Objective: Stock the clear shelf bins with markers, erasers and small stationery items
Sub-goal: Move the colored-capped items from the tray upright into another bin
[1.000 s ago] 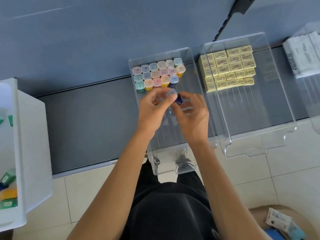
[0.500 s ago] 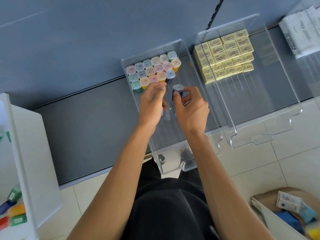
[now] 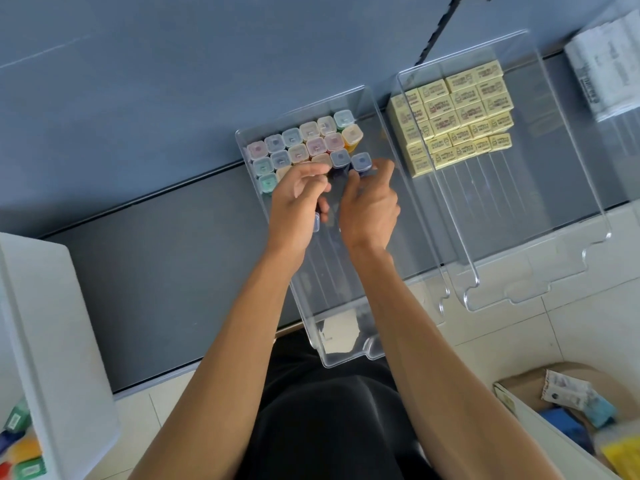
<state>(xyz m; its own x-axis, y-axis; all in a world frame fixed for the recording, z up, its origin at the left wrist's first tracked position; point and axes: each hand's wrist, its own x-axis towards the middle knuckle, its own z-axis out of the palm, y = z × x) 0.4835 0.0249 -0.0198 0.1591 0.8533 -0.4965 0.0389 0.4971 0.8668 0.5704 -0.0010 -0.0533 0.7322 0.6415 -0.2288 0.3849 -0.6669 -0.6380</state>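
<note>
A clear bin (image 3: 349,355) lies lengthwise on the dark shelf, with several pastel-capped markers (image 3: 301,143) standing upright in rows at its far end. My right hand (image 3: 370,206) pinches a dark blue marker (image 3: 361,163) with a clear cap, upright at the right end of the front row beside another blue one. My left hand (image 3: 294,209) is curled just left of it over the front row, and a clear-capped marker end (image 3: 316,222) shows under its palm. A second clear bin (image 3: 540,282) to the right holds stacked yellow erasers (image 3: 457,112).
A third clear bin with white packets (image 3: 602,81) sits at the far right. A white box (image 3: 52,341) at the left holds coloured markers (image 3: 24,455). A cardboard box (image 3: 519,386) with small items stands on the tiled floor at the lower right.
Both hands moved forward toward the marker rows. The dark blue marker went from mid-bin, held between both hands, to standing at the right end of the front row.
</note>
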